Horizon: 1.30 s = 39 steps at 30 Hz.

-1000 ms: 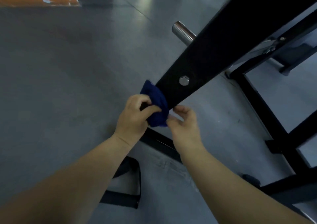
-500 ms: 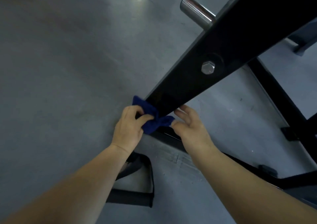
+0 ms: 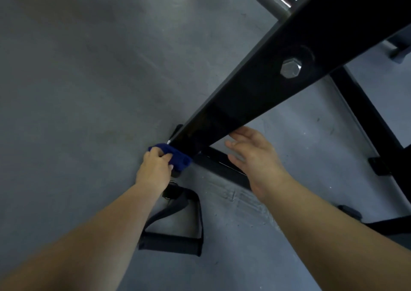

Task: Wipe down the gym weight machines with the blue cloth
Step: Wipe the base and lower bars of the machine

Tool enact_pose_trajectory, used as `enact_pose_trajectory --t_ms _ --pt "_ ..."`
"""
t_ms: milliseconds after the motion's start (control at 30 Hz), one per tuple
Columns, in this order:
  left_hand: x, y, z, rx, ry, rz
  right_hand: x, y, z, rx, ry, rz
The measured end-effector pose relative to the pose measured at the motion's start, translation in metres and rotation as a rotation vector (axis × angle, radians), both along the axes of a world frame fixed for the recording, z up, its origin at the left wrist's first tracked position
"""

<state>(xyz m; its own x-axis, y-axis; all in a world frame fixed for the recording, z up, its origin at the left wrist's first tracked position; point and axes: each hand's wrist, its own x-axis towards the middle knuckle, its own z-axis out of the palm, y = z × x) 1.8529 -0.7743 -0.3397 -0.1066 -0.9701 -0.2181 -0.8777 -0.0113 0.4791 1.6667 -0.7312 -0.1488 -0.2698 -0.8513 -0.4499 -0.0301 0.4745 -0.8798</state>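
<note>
The left hand [image 3: 155, 166] grips the blue cloth [image 3: 175, 156], bunched against the foot of the slanted black machine beam [image 3: 255, 94], low by the grey floor [image 3: 77, 90]. The right hand [image 3: 253, 155] lies open-fingered, fingertips seemingly touching the beam's underside. A black strap handle [image 3: 175, 228] lies on the floor just below the cloth.

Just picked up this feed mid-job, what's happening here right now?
A person is wiping a black gym machine. The left hand grips the blue cloth against the bottom end of the slanted black beam, near the floor. The right hand is open with its fingers at the beam's lower edge. A black strap handle lies on the grey floor beside the left forearm, untouched.
</note>
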Motion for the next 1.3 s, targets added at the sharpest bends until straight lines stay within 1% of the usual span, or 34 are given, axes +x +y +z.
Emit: enact_pose_trajectory --t_ms 33,100,167,200,300,333,367,433,467,500,533,567,600,633,667,700,733,800,833,900,933,967,1000,1067,1133,1167,1200,1233,1300 --pt "-0.001 0.000 -0.001 0.003 0.015 -0.052 0.000 0.001 -0.002 0.005 0.006 0.000" --pt "-0.010 0.001 0.001 -0.062 0.038 -0.120 0.000 0.004 -0.006 0.016 0.006 -0.001" --pt "-0.019 0.001 0.004 -0.128 0.044 -0.075 0.001 0.004 -0.007 0.018 -0.002 -0.004" --pt "-0.021 0.002 0.003 -0.123 0.043 -0.071 0.000 0.003 -0.007 0.017 -0.003 -0.005" --pt "-0.012 0.001 -0.008 -0.052 -0.055 -0.196 -0.003 0.002 -0.008 0.019 0.005 0.001" --pt "-0.004 -0.001 -0.011 -0.070 -0.079 -0.219 -0.004 0.003 -0.007 0.020 0.012 0.006" --pt "0.004 -0.006 -0.012 -0.063 -0.086 -0.184 -0.005 0.003 -0.007 0.021 0.018 0.012" --pt "0.010 -0.014 -0.009 -0.021 -0.156 -0.059 -0.006 0.002 -0.007 0.024 0.022 0.036" --pt "0.006 -0.016 -0.004 -0.007 -0.187 -0.032 -0.006 0.001 -0.009 0.022 0.024 0.048" --pt "-0.002 -0.013 0.002 -0.007 -0.210 -0.051 -0.006 0.000 -0.011 0.022 0.035 0.068" --pt "-0.011 -0.008 0.005 -0.022 -0.233 -0.123 -0.006 -0.002 -0.014 0.026 0.059 0.099" --pt "-0.018 -0.002 0.005 -0.060 -0.257 -0.229 -0.007 -0.003 -0.018 0.037 0.102 0.151" --pt "-0.020 0.003 0.003 -0.090 -0.262 -0.348 -0.009 -0.002 -0.023 0.053 0.199 0.243" --pt "-0.015 0.005 0.000 -0.096 -0.234 -0.421 -0.013 -0.001 -0.029 0.078 0.351 0.377" --pt "-0.006 0.000 -0.004 -0.069 -0.212 -0.418 -0.019 0.002 -0.037 0.118 0.520 0.526" --pt "0.003 -0.008 -0.006 -0.034 -0.203 -0.362 -0.026 0.005 -0.045 0.167 0.674 0.653" --pt "0.011 -0.015 -0.007 -0.013 -0.200 -0.288 -0.034 0.008 -0.053 0.223 0.783 0.733" --pt "0.008 -0.017 -0.002 0.020 -0.236 -0.185 -0.045 0.015 -0.066 0.341 0.853 0.778" --pt "-0.002 -0.013 0.002 0.021 -0.258 -0.225 -0.047 0.018 -0.071 0.377 0.853 0.771" --pt "-0.016 -0.005 0.001 -0.003 -0.308 -0.394 -0.050 0.024 -0.080 0.400 0.844 0.759" --pt "-0.014 -0.002 0.002 -0.017 -0.301 -0.451 -0.050 0.027 -0.084 0.398 0.843 0.756" --pt "-0.008 -0.005 0.002 -0.015 -0.288 -0.440 -0.050 0.028 -0.087 0.397 0.844 0.757" --pt "-0.001 -0.009 0.000 0.004 -0.267 -0.377 -0.051 0.031 -0.090 0.397 0.846 0.753" --pt "0.002 -0.015 0.003 0.055 -0.232 -0.182 -0.052 0.034 -0.093 0.385 0.846 0.733" --pt "-0.019 -0.010 0.016 0.154 -0.218 -0.084 -0.055 0.037 -0.095 0.375 0.841 0.704" --pt "-0.034 -0.002 0.025 0.193 -0.156 -0.064 -0.055 0.038 -0.096 0.370 0.841 0.697" --pt "-0.049 0.008 0.032 0.183 -0.056 -0.055 -0.056 0.038 -0.095 0.365 0.849 0.694" --pt "-0.064 0.020 0.040 0.109 0.057 -0.062 -0.056 0.039 -0.095 0.361 0.854 0.684" --pt "-0.087 0.045 0.058 -0.173 0.237 -0.175 -0.057 0.040 -0.095 0.322 0.847 0.620"
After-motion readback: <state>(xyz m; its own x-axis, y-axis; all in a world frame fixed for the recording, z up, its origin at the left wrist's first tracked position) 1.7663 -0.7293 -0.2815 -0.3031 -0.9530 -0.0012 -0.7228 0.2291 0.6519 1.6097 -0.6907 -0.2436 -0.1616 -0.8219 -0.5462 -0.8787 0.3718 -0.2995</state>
